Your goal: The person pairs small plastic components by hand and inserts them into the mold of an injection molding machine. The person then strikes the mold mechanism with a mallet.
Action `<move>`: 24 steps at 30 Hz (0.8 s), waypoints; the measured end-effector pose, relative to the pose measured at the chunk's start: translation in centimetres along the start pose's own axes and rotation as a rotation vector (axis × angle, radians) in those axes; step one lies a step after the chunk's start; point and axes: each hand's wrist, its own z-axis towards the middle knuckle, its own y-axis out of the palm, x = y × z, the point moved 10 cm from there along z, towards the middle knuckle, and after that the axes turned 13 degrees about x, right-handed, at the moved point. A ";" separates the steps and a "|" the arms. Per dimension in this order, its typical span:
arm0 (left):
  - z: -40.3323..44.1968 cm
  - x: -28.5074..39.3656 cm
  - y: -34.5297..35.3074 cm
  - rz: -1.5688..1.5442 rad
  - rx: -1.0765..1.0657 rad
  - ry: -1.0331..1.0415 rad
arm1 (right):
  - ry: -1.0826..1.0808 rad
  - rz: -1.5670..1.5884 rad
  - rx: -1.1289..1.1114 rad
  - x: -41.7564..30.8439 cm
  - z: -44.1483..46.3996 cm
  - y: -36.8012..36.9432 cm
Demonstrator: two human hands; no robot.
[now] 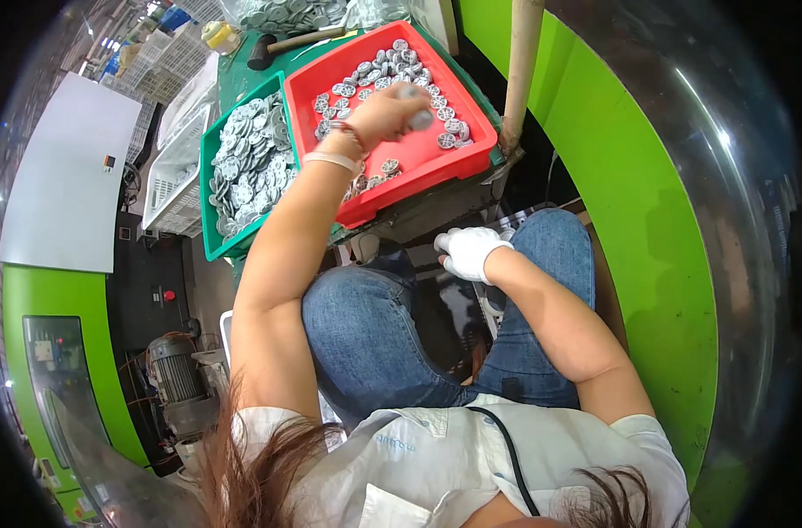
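Note:
My left hand [392,114] is over the red tray [357,209], its fingers curled and slightly blurred. Greyish coverings show at its fingertips; what they grip, if anything, I cannot make out. Small round grey metal pieces with cut-out patterns [446,113] lie along the tray's far, right and left parts, and a few lie near its front edge. My right hand [473,253], in a white glove, is low between the tray and my knee. Its fingers are bent inward, and anything inside them is hidden.
A green tray [210,211] heaped with similar grey pieces stands left of the red one. Behind them lie a black-headed hammer [262,53] and a yellow-topped container [219,37]. A post [520,70] and green machine panel [634,158] rise on the right. A white crate [174,189] stands left.

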 end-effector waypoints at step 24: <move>-24.1 5.6 -1.9 -1.556 -0.049 -0.138 | 0.188 -0.410 1.388 -11.3 -49.6 -18.5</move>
